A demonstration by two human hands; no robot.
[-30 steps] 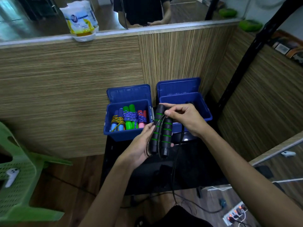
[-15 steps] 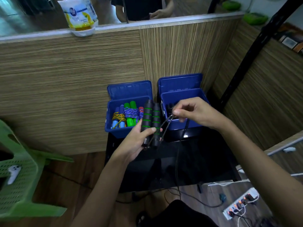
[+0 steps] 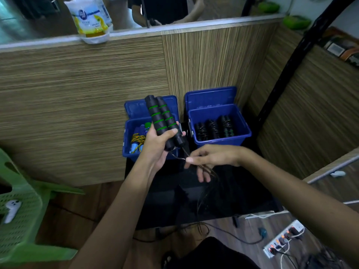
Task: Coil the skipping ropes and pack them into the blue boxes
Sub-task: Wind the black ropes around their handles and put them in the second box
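The left hand [image 3: 157,144] curls its grip around two black foam handles with green rings [image 3: 165,123], held over the left blue plastic box [image 3: 128,136]. At four o'clock from them, the right hand [image 3: 209,160] pinches the thin black rope [image 3: 206,171].

A green chair [image 3: 21,228] stands left of the wooden partition [image 3: 81,105], a white controller [image 3: 11,210] on its seat. A pouch [image 3: 90,18] sits atop the partition. A power strip [image 3: 283,239] lies lower right of it.

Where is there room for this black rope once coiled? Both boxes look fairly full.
The right blue box has bare floor behind its black bundles, toward the lid. The left blue box is crowded with coloured ropes and partly hidden by the left hand.
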